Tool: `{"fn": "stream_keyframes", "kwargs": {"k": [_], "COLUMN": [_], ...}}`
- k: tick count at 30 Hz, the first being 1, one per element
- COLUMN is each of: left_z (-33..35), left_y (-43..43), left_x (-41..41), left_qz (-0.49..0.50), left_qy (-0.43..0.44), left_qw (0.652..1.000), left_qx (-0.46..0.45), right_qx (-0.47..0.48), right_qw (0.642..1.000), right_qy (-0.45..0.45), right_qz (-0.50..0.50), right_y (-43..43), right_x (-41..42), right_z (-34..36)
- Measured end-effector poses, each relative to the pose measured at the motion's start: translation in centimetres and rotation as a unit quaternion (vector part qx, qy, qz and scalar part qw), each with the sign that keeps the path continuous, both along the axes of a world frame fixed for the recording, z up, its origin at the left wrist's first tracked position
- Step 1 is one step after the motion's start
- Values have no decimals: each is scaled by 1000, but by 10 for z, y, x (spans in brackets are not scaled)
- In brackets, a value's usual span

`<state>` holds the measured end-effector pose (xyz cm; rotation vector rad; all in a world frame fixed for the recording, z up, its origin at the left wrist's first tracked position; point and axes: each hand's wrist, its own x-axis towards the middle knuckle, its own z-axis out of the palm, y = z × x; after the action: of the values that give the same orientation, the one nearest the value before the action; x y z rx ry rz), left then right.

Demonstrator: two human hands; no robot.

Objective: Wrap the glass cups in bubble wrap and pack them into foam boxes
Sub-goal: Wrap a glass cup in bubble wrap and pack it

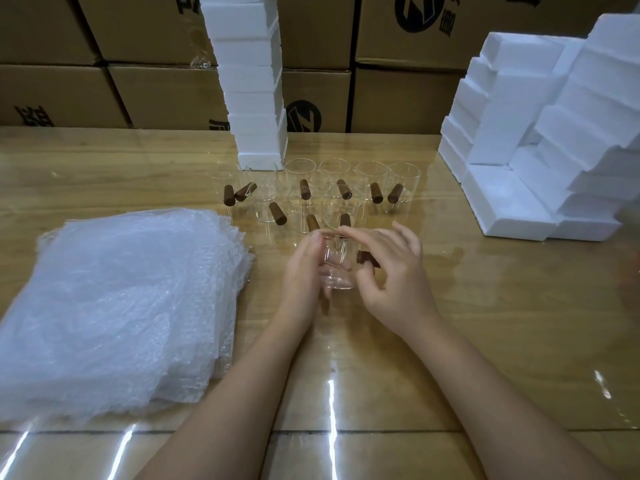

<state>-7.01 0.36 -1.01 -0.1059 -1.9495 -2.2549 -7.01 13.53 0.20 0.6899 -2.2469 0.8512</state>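
Above the glossy wooden desk (485, 341), at the centre of view, both hands hold one glass cup (341, 271) upright. The left hand (304, 268) curls round its side at 9 o'clock. The right hand (391, 268) has its fingers bent at the brown handle (367, 258) at 3 o'clock, with the forefinger stretched over the rim. A thick pile of bubble wrap (114, 299) lies flat at 9 o'clock. Just beyond the hands, at 12 o'clock, more glass cups (332, 188) with brown handles stand clustered. Behind them rises a tall column of foam boxes (252, 81). At 2 o'clock sit stepped foam stacks (540, 150). Cardboard cartons (398, 98) line the back.
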Motion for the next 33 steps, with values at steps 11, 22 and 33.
{"fn": "stream_keyframes", "kwargs": {"k": [11, 22, 33], "left_z": [-6, -1, -1], "left_y": [-1, -6, -13], "left_x": [1, -4, -10], "left_qz": [1, -11, -74], "left_qy": [10, -22, -81], "left_qw": [1000, 998, 975], "left_qx": [-5, 65, 191], "right_qx": [-29, -67, -259], "right_qw": [994, 997, 937], "right_qy": [-22, 12, -219], "right_qz": [103, 39, 80], "right_y": [-8, 0, 4], "right_x": [8, -2, -11], "right_z": [2, -4, -12]}}
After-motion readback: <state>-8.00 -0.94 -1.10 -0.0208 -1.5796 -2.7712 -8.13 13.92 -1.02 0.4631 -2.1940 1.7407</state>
